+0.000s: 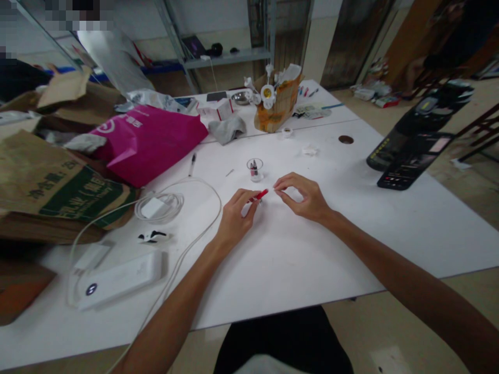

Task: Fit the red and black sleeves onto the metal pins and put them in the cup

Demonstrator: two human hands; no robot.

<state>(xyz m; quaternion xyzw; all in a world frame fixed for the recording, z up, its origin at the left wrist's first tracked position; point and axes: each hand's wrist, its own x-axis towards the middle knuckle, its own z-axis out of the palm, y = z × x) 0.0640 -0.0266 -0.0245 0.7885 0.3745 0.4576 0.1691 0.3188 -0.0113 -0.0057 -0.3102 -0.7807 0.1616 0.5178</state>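
A small red stick-like piece (262, 194) is pinched between the thumb and fingers of my left hand (238, 214), just above the white table. Its exact kind does not show clearly. Facing its tip, my right hand (302, 196) is curled in a pinch a short gap away. Whatever its fingertips hold, if anything, is too small to name. Beyond both hands stands a clear cup (255, 171) with several dark and reddish small pieces in it. A thin short strip (230, 172) lies left of the cup.
A black pen (192, 164), coiled white cable (177, 208) and white power bank (120, 278) lie on the left. Behind them are a pink bag (156, 137) and brown paper sack (58, 182). A phone (413, 161) leans on a black bottle (419, 127) at right.
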